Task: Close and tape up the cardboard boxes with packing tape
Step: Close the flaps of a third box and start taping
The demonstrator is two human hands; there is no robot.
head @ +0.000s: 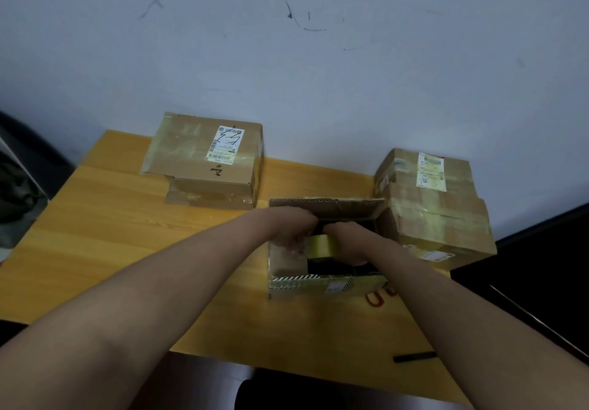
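An open cardboard box stands at the table's middle, its far flap raised and its dark inside showing. Both hands are over its opening. My right hand grips a roll of yellowish packing tape. My left hand is just left of the roll with curled fingers at the tape's end, above the box's left flap. A closed box wrapped in tape stands at the back left. At the back right stands a stack of taped boxes, touching the open box.
The wooden table stands against a pale, scuffed wall. A black marker lies near the front right edge. Red handles poke out from under the open box. Dark floor lies to the right, dark clutter to the left.
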